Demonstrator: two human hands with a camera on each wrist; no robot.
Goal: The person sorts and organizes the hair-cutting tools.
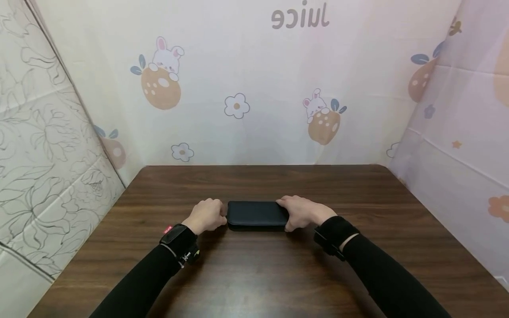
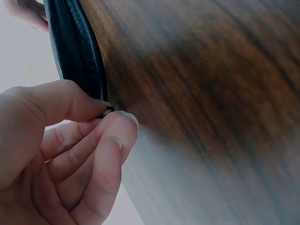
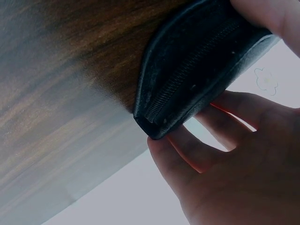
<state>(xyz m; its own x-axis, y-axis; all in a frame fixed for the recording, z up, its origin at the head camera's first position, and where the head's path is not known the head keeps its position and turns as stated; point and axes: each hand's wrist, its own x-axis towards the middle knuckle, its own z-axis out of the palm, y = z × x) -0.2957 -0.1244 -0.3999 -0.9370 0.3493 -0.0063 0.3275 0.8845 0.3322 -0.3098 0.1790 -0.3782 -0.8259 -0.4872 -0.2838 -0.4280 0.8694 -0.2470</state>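
A long black zip wallet (image 1: 256, 213) lies flat on the wooden table, its length running left to right. At its left end is my left hand (image 1: 206, 215), with thumb and forefinger pinching a small dark zipper pull (image 2: 108, 111); the fingers cover most of the pull. My right hand (image 1: 302, 213) grips the opposite end, thumb on the near side and fingers on the far side. In the right wrist view a zipper (image 3: 176, 82) runs along the wallet's edge, its teeth meshed where they show.
The brown wood-grain table (image 1: 254, 274) reaches back to a white curtain (image 1: 246, 66) printed with rabbits, fruit and flowers. Another printed sheet (image 1: 469, 145) hangs along the right, and a floral line-drawn panel (image 1: 51, 154) stands on the left. Both wrists wear black straps.
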